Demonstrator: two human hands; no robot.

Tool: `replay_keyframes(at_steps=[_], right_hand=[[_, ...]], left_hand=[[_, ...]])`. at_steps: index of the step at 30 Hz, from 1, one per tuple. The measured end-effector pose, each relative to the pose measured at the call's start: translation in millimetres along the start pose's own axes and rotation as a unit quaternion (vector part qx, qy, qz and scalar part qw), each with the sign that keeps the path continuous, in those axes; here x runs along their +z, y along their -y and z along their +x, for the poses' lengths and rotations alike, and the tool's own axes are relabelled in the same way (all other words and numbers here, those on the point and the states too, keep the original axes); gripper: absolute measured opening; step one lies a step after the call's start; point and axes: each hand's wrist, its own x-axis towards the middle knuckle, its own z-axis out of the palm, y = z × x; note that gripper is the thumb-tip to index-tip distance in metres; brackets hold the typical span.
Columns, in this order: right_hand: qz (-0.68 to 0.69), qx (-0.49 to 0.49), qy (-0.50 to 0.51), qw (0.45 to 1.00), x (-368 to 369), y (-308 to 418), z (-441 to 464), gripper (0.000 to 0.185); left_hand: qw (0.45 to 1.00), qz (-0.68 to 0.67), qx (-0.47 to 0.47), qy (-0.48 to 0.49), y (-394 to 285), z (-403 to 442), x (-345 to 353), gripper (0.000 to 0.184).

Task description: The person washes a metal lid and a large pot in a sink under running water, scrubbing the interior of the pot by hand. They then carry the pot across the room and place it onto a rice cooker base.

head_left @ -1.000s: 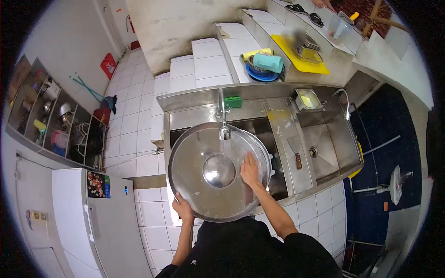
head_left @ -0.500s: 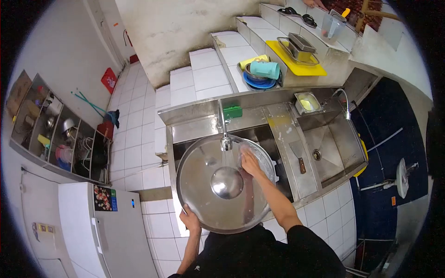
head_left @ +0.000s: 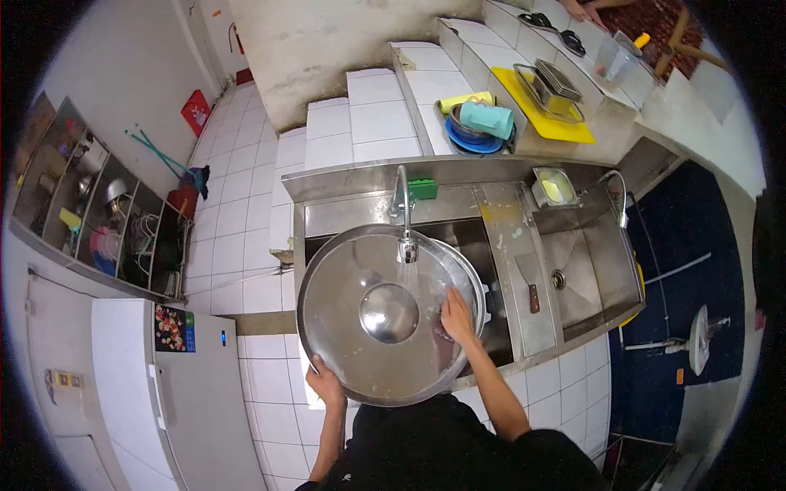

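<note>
A large round metal lid [head_left: 360, 352] with a shiny dome [head_left: 390, 313] at its middle lies tilted over the sink, close to my body. My left hand [head_left: 326, 382] grips its rim at the lower left, thumb on top. My right hand [head_left: 458, 317] presses on the right part of the lid's face, fingers together; what lies under them, if anything, I cannot make out. Water runs from the faucet [head_left: 405, 245] onto the lid above the dome. Another round metal vessel [head_left: 477, 286] shows partly beneath the lid's right edge.
A spatula [head_left: 530, 282] lies on the counter beside a second basin [head_left: 589, 262]. Behind stand a green sponge box [head_left: 422, 189], a small metal container [head_left: 555, 187], stacked dishes [head_left: 483, 123] and a yellow board [head_left: 540, 106]. A fridge [head_left: 196, 393] is at left. Another person's hands [head_left: 585, 10] show at top.
My right hand has slid down the lid's face, toward my body. The lid has shifted slightly left in view, and my left hand stays on its rim. Water still runs.
</note>
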Motion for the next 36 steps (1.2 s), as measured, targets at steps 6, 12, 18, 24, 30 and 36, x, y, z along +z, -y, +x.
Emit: replay_keyframes(at_steps=[6,12,18,24,30,36], right_hand=[[0.006,0.03,0.071,0.997,-6.3,12.2,-105.0,0.039],[-0.003,0.014,0.253,0.967,-27.4,90.1,-138.4,0.035],[0.055,-0.107,0.383,0.916,-22.9,150.0,-129.9,0.034],[0.195,-0.134,0.325,0.916,-6.0,131.5,-126.4,0.036],[-0.006,-0.12,0.306,0.945,-58.8,38.1,-137.2,0.038],[-0.198,-0.122,0.18,0.956,-49.8,-28.9,-91.2,0.038]], left_hand=[[0.999,-0.017,0.039,-0.011,-15.4,-0.9,11.6,0.038],[0.995,0.022,0.083,-0.049,10.0,12.1,34.3,0.038],[0.995,0.009,0.086,-0.046,-12.0,-6.8,53.9,0.037],[0.998,0.006,0.033,-0.049,6.4,-9.9,65.5,0.039],[0.998,0.014,0.004,-0.057,3.0,-7.9,60.5,0.039],[0.999,-0.009,0.015,-0.03,-0.1,-14.8,44.7,0.036]])
